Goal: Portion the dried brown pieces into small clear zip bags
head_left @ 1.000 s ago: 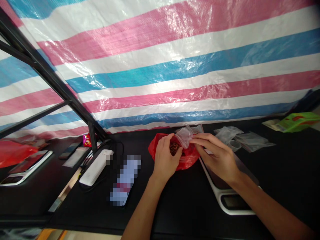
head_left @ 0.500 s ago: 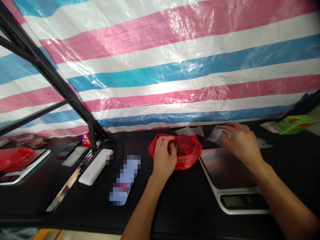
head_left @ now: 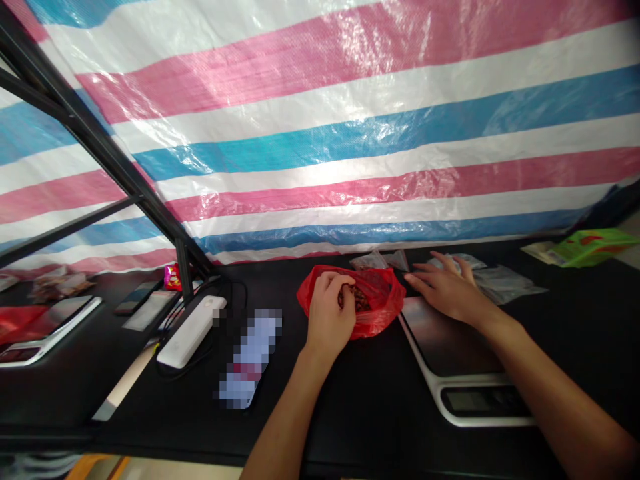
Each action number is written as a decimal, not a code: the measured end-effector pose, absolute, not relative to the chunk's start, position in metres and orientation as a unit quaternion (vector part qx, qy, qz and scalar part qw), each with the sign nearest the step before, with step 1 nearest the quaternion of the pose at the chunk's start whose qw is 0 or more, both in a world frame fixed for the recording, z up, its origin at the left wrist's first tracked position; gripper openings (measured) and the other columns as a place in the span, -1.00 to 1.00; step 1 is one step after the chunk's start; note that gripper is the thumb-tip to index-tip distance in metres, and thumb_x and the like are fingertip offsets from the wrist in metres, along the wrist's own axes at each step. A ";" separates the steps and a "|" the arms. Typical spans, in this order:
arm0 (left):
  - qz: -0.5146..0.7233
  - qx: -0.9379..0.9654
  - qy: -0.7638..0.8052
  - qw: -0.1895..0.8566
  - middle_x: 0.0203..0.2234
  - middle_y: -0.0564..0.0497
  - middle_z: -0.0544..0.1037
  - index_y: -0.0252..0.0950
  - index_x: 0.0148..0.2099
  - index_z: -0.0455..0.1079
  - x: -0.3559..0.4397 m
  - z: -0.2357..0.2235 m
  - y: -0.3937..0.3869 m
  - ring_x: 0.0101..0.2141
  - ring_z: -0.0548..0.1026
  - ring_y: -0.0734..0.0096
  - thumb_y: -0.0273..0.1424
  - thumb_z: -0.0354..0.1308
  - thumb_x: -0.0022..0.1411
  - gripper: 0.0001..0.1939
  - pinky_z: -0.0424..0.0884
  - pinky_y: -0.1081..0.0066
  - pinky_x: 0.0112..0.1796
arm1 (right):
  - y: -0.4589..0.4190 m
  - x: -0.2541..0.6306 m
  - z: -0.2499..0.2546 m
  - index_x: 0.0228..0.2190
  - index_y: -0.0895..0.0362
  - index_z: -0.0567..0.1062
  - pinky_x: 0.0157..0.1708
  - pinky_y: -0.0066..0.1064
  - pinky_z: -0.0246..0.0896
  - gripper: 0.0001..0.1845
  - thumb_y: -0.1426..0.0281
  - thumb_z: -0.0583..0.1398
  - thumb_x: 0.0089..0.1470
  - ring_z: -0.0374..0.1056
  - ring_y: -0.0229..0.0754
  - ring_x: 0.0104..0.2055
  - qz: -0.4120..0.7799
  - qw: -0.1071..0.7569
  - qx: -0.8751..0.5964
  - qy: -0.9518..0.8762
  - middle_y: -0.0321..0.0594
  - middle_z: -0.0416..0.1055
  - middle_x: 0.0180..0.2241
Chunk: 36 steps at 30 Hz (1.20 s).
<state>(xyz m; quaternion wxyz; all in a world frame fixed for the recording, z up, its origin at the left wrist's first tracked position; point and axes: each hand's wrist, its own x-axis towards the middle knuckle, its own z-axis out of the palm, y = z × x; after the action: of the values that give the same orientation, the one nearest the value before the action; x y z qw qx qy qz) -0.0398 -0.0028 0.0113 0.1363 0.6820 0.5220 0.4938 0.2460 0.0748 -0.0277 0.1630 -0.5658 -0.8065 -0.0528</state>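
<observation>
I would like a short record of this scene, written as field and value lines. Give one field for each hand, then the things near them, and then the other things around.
Left hand: left hand curled at the mouth of the red plastic bag, over brown pieces
Right hand: right hand open, fingers spread, holding nothing visible
Near right hand: clear plastic bags, digital scale
Around: white power bank, green package, black table, striped tarp
</observation>
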 end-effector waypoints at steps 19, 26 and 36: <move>0.476 0.694 0.518 0.154 -0.19 -0.04 0.53 -0.20 -0.16 0.51 -0.039 0.010 -0.003 -0.11 0.50 0.25 -0.60 0.04 0.39 -0.74 0.43 0.25 -0.05 | 0.077 0.236 -0.025 0.00 -0.10 0.68 0.35 0.46 -0.26 -0.37 -0.04 -0.09 0.39 -0.02 0.39 0.48 -0.016 0.138 -0.555 -0.820 -0.24 0.37 0.35; 0.477 0.696 0.513 0.155 -0.19 -0.04 0.53 -0.21 -0.16 0.51 -0.039 0.010 -0.004 -0.12 0.49 0.25 -0.60 0.05 0.38 -0.75 0.43 0.24 -0.05 | 0.080 0.236 -0.034 0.14 0.01 0.57 0.36 0.42 -0.21 -0.34 -0.07 -0.07 0.38 0.09 0.34 0.44 -0.005 0.163 -0.574 -0.803 -0.09 0.48 0.25; 0.511 0.692 0.480 0.173 -0.15 -0.06 0.54 -0.21 -0.11 0.51 -0.037 0.016 -0.005 -0.07 0.50 0.24 -0.54 0.08 0.41 -0.80 0.42 0.24 -0.01 | 0.053 0.219 0.023 0.29 0.08 0.41 0.30 0.15 0.18 -0.46 0.13 0.07 0.42 0.29 0.22 0.32 -0.037 0.396 -0.455 -0.797 0.05 0.40 0.27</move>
<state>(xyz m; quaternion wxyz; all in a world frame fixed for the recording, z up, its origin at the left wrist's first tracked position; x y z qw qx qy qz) -0.0370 -0.0048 0.0163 0.1732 0.6916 0.4804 0.5108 0.2186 0.0526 0.0230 0.3956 -0.4549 -0.7970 -0.0375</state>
